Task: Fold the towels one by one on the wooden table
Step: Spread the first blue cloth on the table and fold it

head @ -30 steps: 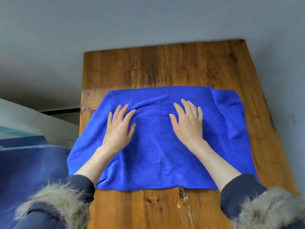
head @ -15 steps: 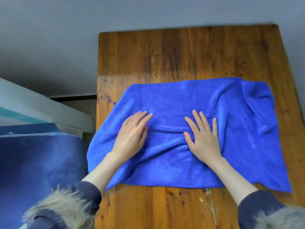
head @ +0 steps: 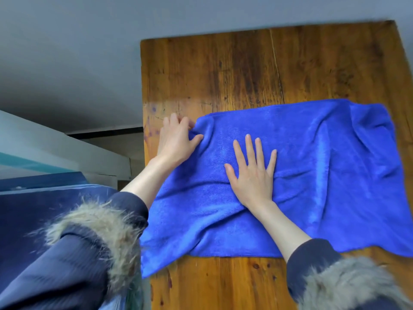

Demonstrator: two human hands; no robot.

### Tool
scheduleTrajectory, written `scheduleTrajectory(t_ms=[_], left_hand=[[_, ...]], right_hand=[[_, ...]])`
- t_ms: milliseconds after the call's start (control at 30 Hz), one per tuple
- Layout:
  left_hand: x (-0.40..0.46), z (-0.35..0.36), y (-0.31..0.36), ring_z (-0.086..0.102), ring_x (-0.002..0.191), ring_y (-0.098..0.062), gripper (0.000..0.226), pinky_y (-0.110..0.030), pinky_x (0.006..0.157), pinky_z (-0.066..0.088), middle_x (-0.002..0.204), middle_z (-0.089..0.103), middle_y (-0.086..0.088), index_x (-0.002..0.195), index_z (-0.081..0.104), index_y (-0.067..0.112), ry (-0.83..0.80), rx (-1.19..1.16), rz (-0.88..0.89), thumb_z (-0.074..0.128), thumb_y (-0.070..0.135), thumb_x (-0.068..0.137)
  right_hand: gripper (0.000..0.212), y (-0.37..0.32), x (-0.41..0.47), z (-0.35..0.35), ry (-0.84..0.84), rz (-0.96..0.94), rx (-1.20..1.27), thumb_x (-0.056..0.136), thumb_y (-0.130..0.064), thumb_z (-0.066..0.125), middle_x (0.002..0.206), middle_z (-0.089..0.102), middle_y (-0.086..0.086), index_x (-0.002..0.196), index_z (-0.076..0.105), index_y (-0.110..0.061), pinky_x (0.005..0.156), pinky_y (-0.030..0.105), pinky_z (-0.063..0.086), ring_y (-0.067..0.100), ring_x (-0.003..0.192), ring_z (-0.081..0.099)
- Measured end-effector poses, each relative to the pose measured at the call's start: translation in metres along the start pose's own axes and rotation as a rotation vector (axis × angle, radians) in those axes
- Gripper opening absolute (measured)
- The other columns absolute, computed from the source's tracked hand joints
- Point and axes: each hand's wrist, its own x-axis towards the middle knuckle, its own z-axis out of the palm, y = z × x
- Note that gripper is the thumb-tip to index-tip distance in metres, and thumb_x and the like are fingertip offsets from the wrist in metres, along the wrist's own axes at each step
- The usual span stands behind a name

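Moved: my left hand [head: 176, 139] is now reaching the blue microfibre towel's [head: 312, 175] far-left corner, pinching it for folding.
Right hand [head: 252, 175]: I'm pressing it spread flat, anchoring cloth on the wooden counter [head: 223, 70].

head-worn view, steeply down, close over table [head: 223, 70]

towel on the surface, two hands upon it

the towel [head: 312, 175] lies on the surface [head: 223, 70], its near left corner hanging over the left edge; the right hand [head: 252, 175] lies on its middle; the left hand [head: 176, 139] at its far left corner.
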Motion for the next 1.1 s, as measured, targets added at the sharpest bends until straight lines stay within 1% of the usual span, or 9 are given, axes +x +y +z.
scheduleTrajectory(t_ms=[100, 200, 300, 400, 567, 767, 900, 1000, 1100], left_hand=[[-0.006, 0.0, 0.002, 0.042, 0.095, -0.028, 0.01, -0.036, 0.08, 0.036, 0.097, 0.049, -0.006, 0.088, 0.05, 0.014, -0.023, -0.07, 0.107, 0.058, 0.021, 0.086], [-0.011, -0.01, -0.001, 0.049, 0.085, -0.02, 0.003, -0.034, 0.075, 0.041, 0.09, 0.053, 0.003, 0.091, 0.05, 0.018, -0.09, -0.266, 0.127, 0.051, 0.021, 0.091], [-0.015, -0.024, -0.009, 0.053, 0.092, -0.011, 0.04, -0.02, 0.082, 0.039, 0.106, 0.06, 0.006, 0.112, 0.062, 0.019, -0.238, -0.363, 0.116, 0.036, 0.0, 0.088], [-0.02, -0.035, -0.024, 0.053, 0.09, -0.013, 0.059, -0.012, 0.076, 0.033, 0.1, 0.058, 0.004, 0.105, 0.069, 0.018, -0.25, -0.276, 0.168, 0.031, -0.015, 0.076], [-0.026, -0.028, -0.039, 0.046, 0.09, -0.016, 0.017, -0.017, 0.077, 0.029, 0.091, 0.049, -0.001, 0.1, 0.065, 0.014, -0.159, -0.16, 0.091, 0.061, 0.007, 0.085], [-0.023, -0.024, -0.044, 0.042, 0.093, -0.02, 0.019, -0.031, 0.079, 0.037, 0.089, 0.042, 0.001, 0.091, 0.064, 0.018, -0.151, -0.009, 0.031, 0.07, 0.031, 0.08], [-0.025, -0.024, -0.038, 0.042, 0.096, -0.024, 0.011, -0.033, 0.078, 0.037, 0.087, 0.041, 0.001, 0.084, 0.065, 0.017, -0.185, 0.044, 0.073, 0.066, 0.028, 0.084], [-0.021, -0.034, -0.045, 0.049, 0.088, -0.023, 0.009, -0.027, 0.072, 0.034, 0.084, 0.052, 0.0, 0.08, 0.059, 0.016, -0.079, -0.106, -0.007, 0.059, 0.02, 0.088], [-0.011, -0.061, -0.065, 0.053, 0.073, -0.016, 0.009, -0.018, 0.059, 0.033, 0.071, 0.057, 0.006, 0.08, 0.054, 0.019, 0.242, -0.43, -0.294, 0.056, 0.017, 0.089]], right_hand=[[0.06, -0.001, 0.0, 0.001, 0.034, 0.004, -0.025, 0.093, -0.05, 0.023, 0.155, 0.02, 0.005, 0.146, 0.027, -0.023, 0.112, 0.059, 0.006, 0.027, 0.143, 0.016], [0.059, -0.001, 0.0, 0.002, 0.049, 0.0, -0.031, 0.092, -0.049, 0.024, 0.154, 0.023, 0.006, 0.145, 0.029, -0.023, 0.112, 0.059, 0.01, 0.027, 0.142, 0.019], [0.059, 0.0, 0.001, 0.002, 0.046, 0.002, -0.03, 0.092, -0.049, 0.024, 0.154, 0.022, 0.006, 0.145, 0.029, -0.023, 0.112, 0.059, 0.01, 0.027, 0.143, 0.018], [0.059, -0.001, 0.001, 0.002, 0.042, 0.009, -0.024, 0.092, -0.049, 0.024, 0.154, 0.023, 0.006, 0.145, 0.029, -0.023, 0.112, 0.06, 0.011, 0.027, 0.142, 0.019], [0.06, -0.001, 0.001, 0.002, 0.038, 0.013, -0.027, 0.092, -0.049, 0.022, 0.155, 0.021, 0.005, 0.146, 0.027, -0.024, 0.113, 0.059, 0.009, 0.026, 0.143, 0.017], [0.06, -0.002, 0.001, 0.002, 0.039, 0.016, -0.026, 0.092, -0.049, 0.023, 0.155, 0.021, 0.005, 0.146, 0.027, -0.024, 0.113, 0.058, 0.009, 0.026, 0.143, 0.017], [0.06, -0.002, 0.001, 0.002, 0.033, 0.017, -0.028, 0.092, -0.049, 0.021, 0.155, 0.019, 0.004, 0.146, 0.025, -0.024, 0.113, 0.058, 0.007, 0.025, 0.144, 0.014], [0.06, -0.003, 0.001, 0.002, 0.033, 0.018, -0.027, 0.092, -0.048, 0.021, 0.155, 0.019, 0.004, 0.146, 0.025, -0.024, 0.113, 0.058, 0.007, 0.025, 0.144, 0.014], [0.06, -0.003, 0.002, 0.002, 0.031, 0.019, -0.024, 0.092, -0.048, 0.021, 0.155, 0.019, 0.004, 0.146, 0.025, -0.024, 0.113, 0.057, 0.005, 0.024, 0.144, 0.013]])
